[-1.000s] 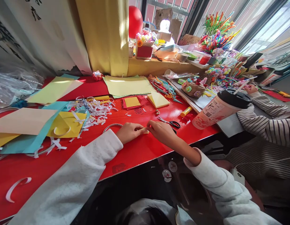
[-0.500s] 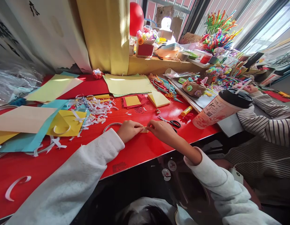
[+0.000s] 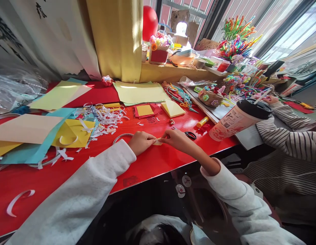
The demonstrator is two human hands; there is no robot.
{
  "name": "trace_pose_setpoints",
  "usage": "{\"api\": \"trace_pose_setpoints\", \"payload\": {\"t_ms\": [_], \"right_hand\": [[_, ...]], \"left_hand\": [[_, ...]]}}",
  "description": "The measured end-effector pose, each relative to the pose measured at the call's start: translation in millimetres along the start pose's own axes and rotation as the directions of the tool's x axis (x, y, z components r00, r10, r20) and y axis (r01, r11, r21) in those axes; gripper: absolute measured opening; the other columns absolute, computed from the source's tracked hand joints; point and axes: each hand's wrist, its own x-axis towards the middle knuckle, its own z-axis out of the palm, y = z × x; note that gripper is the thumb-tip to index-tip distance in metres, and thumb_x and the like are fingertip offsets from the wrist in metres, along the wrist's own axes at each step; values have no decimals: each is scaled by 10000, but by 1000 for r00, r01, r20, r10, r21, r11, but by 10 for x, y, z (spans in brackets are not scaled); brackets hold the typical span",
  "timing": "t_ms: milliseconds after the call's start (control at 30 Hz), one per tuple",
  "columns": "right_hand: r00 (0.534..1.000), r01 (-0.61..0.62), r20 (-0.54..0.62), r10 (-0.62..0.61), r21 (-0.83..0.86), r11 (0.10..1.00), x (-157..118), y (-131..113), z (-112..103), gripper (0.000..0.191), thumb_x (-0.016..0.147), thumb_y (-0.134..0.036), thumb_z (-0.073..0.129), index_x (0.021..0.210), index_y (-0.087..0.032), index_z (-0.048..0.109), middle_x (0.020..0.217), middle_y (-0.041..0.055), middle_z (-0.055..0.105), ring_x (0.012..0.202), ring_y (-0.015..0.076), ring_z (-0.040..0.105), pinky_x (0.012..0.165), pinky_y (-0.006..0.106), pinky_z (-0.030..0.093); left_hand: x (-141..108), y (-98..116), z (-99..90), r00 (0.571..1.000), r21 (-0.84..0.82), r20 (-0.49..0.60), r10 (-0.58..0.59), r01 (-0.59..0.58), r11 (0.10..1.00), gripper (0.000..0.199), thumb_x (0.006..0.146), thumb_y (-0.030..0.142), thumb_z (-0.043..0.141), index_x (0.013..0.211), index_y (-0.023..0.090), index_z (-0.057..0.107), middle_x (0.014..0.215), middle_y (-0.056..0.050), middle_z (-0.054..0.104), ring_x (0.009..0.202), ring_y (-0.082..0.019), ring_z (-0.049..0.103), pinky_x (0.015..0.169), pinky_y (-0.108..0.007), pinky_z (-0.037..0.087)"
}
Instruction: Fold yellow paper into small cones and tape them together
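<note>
Between my fingertips is a small piece of pale yellow paper (image 3: 158, 143), just above the red table (image 3: 158, 160) near its front edge. My left hand (image 3: 142, 142) pinches it from the left, thumb and forefinger pressed together. From the right, my right hand (image 3: 174, 139) pinches its upper part; the fingers partly cover it. Black-handled scissors (image 3: 190, 135) lie right beside my right hand, their blades mostly hidden behind it. A white ring-shaped roll (image 3: 119, 137) rests behind my left wrist.
Paper shreds (image 3: 106, 119) and coloured sheets (image 3: 27, 129) spread over the left side. Yellow paper squares (image 3: 173, 109) lie behind my hands. At right stand a glue stick (image 3: 202, 121) and a lidded cup (image 3: 236, 119), near another person's striped sleeve (image 3: 287, 136).
My right hand has shifted slightly and covers more of the scissors. Both hands keep their pinch on the paper. The view has moved a little.
</note>
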Motion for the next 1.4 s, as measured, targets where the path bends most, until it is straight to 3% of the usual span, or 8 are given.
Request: {"api": "trace_pose_setpoints", "payload": {"t_ms": [233, 367, 500, 633, 767, 1033, 1200, 1400], "right_hand": [[999, 14, 32, -18, 116, 993, 40, 29, 61, 282, 772, -422, 543, 694, -152, 536, 655, 10, 581, 567, 94, 454, 494, 215, 268], [1000, -25, -12, 26, 91, 996, 72, 94, 117, 358, 721, -503, 567, 651, -161, 490, 609, -3, 530, 541, 94, 413, 475, 222, 245], [997, -25, -69, 33, 116, 993, 86, 208, 163, 435, 619, -550, 640, 764, -161, 510, 666, 1, 551, 580, 111, 449, 492, 217, 283], [994, 100, -71, -84, 275, 956, 80, 218, 145, 386, 727, -472, 583, 977, -178, 560, 793, 12, 606, 628, 103, 502, 561, 211, 346], [987, 159, -77, -141, 345, 925, 92, 100, 118, 260, 845, -354, 467, 829, -161, 641, 732, 17, 637, 589, 92, 499, 568, 211, 342], [977, 156, -188, -100, 316, 936, 52, -40, 218, 150, 822, -215, 509, 729, -143, 603, 733, 40, 643, 650, 118, 543, 574, 210, 349], [981, 192, -95, -166, 506, 841, 2, 26, 201, 253, 867, -328, 428, 831, -156, 610, 538, -32, 495, 458, 76, 442, 471, 192, 323], [992, 118, -43, -116, 601, 790, -25, 120, 184, 265, 822, -372, 492, 875, -150, 626, 548, -29, 485, 457, 72, 434, 448, 193, 314]], "left_hand": [[-1, -16, 10, 999, 8, -22, 35, -35, 999, 236, 754, 273, 524, 832, 191, 731, 771, -26, 717, 690, -153, 612, 603, -223, 384], [-6, -26, 1, 999, -2, -33, 32, -32, 999, 224, 751, 266, 532, 823, 195, 732, 734, -20, 714, 678, -154, 612, 602, -225, 388], [-8, -41, -7, 999, -40, -47, 5, -7, 999, 224, 753, 251, 534, 849, 186, 726, 709, -16, 707, 668, -149, 614, 590, -223, 392], [0, -63, 4, 994, -85, -108, 26, -36, 996, 242, 773, 272, 527, 900, 181, 711, 798, -26, 711, 715, -154, 618, 625, -230, 411], [2, -51, 3, 990, -83, -136, 47, -59, 995, 221, 782, 262, 521, 882, 178, 699, 845, -31, 702, 762, -156, 613, 686, -240, 421], [9, -13, -32, 992, -60, -119, 31, -38, 997, 214, 801, 321, 504, 789, 168, 653, 787, -27, 657, 743, -153, 571, 662, -251, 396], [8, -25, -40, 988, -49, -156, -6, -2, 999, 181, 795, 299, 510, 754, 177, 638, 726, -7, 636, 681, -140, 551, 621, -249, 373], [12, -33, -13, 990, -104, -130, 57, -71, 992, 224, 808, 348, 495, 816, 181, 643, 798, -19, 642, 703, -134, 545, 637, -247, 390]]}}
